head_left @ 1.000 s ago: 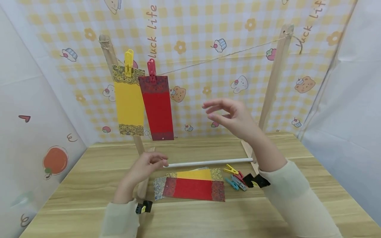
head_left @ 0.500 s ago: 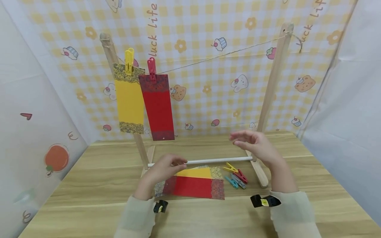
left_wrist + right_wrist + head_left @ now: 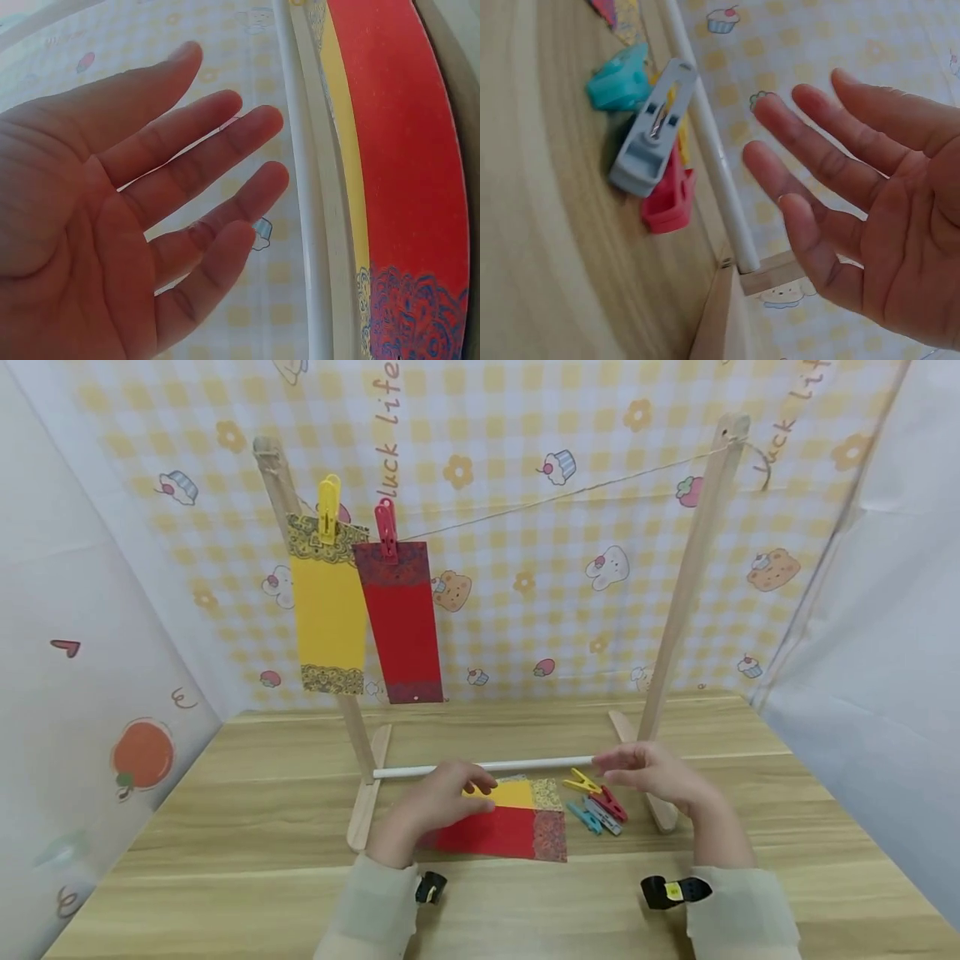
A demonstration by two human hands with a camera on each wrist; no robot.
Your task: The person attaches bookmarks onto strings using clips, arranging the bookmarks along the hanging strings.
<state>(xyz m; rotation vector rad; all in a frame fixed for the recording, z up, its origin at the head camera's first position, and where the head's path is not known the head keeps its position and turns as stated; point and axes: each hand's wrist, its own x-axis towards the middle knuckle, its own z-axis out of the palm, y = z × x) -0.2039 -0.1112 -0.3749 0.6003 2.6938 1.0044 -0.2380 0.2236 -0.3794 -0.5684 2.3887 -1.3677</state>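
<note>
My left hand (image 3: 442,802) is over the flat paper strips, its fingers relaxed and holding nothing, as the left wrist view confirms. Under it lie a red strip with patterned ends (image 3: 495,832) and, partly covered, a yellow strip (image 3: 513,794). My right hand (image 3: 656,774), also relaxed and without anything in it, is just right of a small pile of clothespins. That pile has a yellow clothespin (image 3: 582,781), a red clothespin (image 3: 611,804), a grey clothespin (image 3: 654,127) and a teal clothespin (image 3: 620,78).
A string (image 3: 555,504) spans two wooden posts (image 3: 690,577). Toward its left end hang a yellow strip (image 3: 330,614) under a yellow clip (image 3: 328,510) and a red strip (image 3: 402,631) under a red clip (image 3: 386,531). A white rod (image 3: 540,764) joins the posts low down.
My right hand has come down from in front of the backdrop to beside the clothespins. My left hand has moved right, from near the left post to over the paper strips.
</note>
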